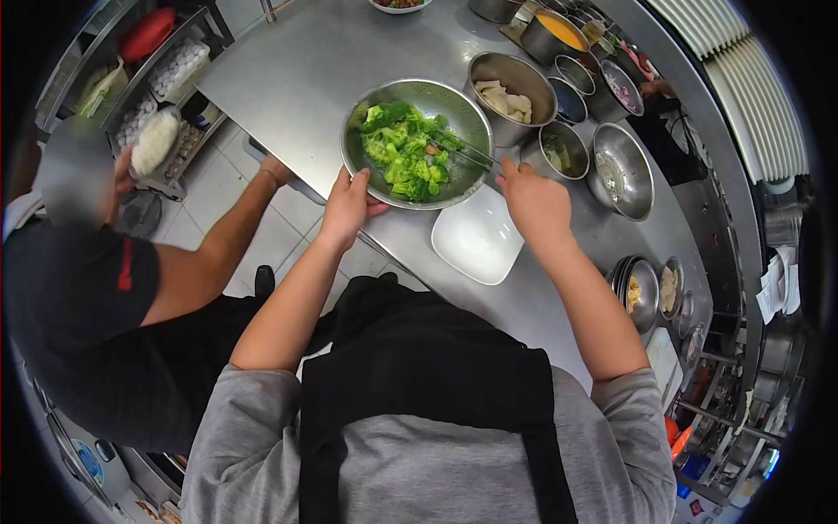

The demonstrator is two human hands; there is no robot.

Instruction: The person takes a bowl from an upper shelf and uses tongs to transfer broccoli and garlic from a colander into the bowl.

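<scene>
A steel bowl (476,109) with small holes in its wall holds bright green broccoli (406,153). My left hand (347,208) grips the bowl's lower left rim, thumb on top and fingers beneath. In my right hand (534,199), closed round its end, is a thin metal utensil (476,150), probably tongs, which reaches over the rim to the broccoli. Just below the bowl, and partly covered by it, a white square dish (478,240) rests on the steel counter (288,74). No food shows in the visible part of the dish.
At the left a co-worker (78,288) holds a dish of something white (155,141) near shelves of eggs (181,68). Right of the bowl stand a pot with pale slices (515,87), a small pot (563,150) and an empty steel bowl (621,172). Stacked plates (755,109) line the far right.
</scene>
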